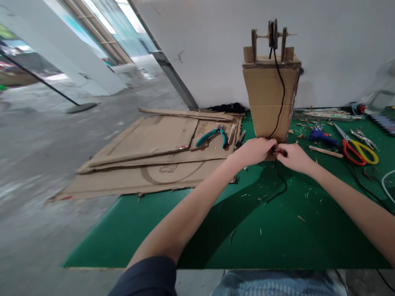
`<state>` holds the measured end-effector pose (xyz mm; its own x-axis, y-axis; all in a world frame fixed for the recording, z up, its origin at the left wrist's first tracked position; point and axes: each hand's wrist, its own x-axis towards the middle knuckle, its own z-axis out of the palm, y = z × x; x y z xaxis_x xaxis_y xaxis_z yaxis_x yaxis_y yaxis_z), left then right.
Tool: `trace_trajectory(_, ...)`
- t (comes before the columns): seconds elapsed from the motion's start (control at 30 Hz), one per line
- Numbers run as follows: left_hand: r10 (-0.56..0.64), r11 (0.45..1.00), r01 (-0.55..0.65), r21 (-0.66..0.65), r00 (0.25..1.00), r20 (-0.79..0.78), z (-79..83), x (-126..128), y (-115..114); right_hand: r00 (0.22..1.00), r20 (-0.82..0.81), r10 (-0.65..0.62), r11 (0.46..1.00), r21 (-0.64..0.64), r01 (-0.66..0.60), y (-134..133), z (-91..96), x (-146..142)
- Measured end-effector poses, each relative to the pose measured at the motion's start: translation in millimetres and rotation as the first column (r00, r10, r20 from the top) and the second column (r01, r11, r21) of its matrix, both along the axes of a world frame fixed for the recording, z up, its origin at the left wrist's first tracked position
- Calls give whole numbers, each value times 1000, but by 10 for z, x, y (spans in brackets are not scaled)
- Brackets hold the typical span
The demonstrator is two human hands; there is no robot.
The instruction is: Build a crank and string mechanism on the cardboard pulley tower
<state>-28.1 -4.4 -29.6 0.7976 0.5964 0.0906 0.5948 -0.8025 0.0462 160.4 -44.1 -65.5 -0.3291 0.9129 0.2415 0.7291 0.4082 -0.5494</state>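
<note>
A tall cardboard tower (268, 94) stands upright at the back of the green table. On its top, a cardboard pulley wheel (273, 35) sits on a thin stick between upright supports. A black cord (282, 92) hangs from the wheel down the tower's front to my hands. At the foot of the tower, my left hand (258, 150) and my right hand (293, 157) meet with fingers pinched together on the cord. The cord's loose end trails onto the table below them. My fingertips partly hide the grip and the tower's base.
Flat cardboard sheets (148, 139) lie at the left, with teal-handled pliers (212, 135) on them. At the right lie a blue glue gun (322, 137), a wooden stick (326, 151) and red-and-yellow-handled scissors (359, 152). Scraps litter the green table (148, 230). A wall stands behind.
</note>
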Motion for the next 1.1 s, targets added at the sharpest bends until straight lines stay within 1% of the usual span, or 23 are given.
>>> trace_trajectory(0.23,23,998,-22,59,999,-31,-3,13,-28,1000,-25,7,1000,-4,-7,4,0,12)
trace_trajectory(0.3,5,996,1,88,998,-63,14,18,-42,1000,-27,6,1000,-8,-6,5,5,15)
trace_trajectory(0.47,-77,981,99,164,988,-131,38,24,-49,1000,-10,11,1000,-9,-12,11,18,28)
trace_trajectory(0.6,-111,982,128,142,987,-121,26,8,-30,999,17,31,1000,-3,-31,3,37,38)
trace_trajectory(0.67,-98,988,110,112,990,-100,19,4,-30,998,47,32,999,-10,-32,0,45,39)
trace_trajectory(0.73,-60,993,68,92,995,-82,15,10,-42,997,75,30,1000,-11,-29,-1,50,39)
trace_trajectory(0.8,-33,994,40,98,997,-74,18,22,-58,996,80,29,1000,-9,-28,-1,51,38)
trace_trajectory(0.93,-40,985,57,161,993,-111,34,40,-71,998,59,34,999,-15,-33,1,51,38)
trace_trajectory(1.1,-60,981,84,177,989,-136,33,36,-44,996,82,32,1000,-4,-31,2,47,40)
